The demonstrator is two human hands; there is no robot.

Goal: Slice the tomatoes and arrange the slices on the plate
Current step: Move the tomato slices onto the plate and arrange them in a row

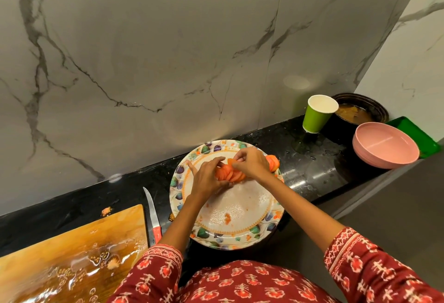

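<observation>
Tomato slices [230, 174]: lying in an overlapping row on the far half of the plate [242, 209], at centre frame; a second clump of slices [273, 162] is sitting at the plate's right rim, just behind the right wrist.
Handling: the slices are looking soft, wet and light, so they are likely to slip or tear if squeezed; the firmer skin edge seems the safest place to pinch, lifting one at a time.
Left hand [206, 177]: reaching in from lower left, palm down, fingers curled over the left end of the row and steadying it; its grip is resting on the slices.
Right hand [251, 163]: coming in from lower right, thumb and fingertips pinching a single slice at the row's upper end.
Arm pose: both forearms are converging over the plate, with patterned red sleeves at the bottom of the frame.
Stage: cutting appears finished and arranging is under way; the near half of the plate is bare apart from juice and a small scrap.
Knife [151, 213]: lying on the black table [310, 165] between the plate and the wet cutting board [72, 254], lower left.
</observation>
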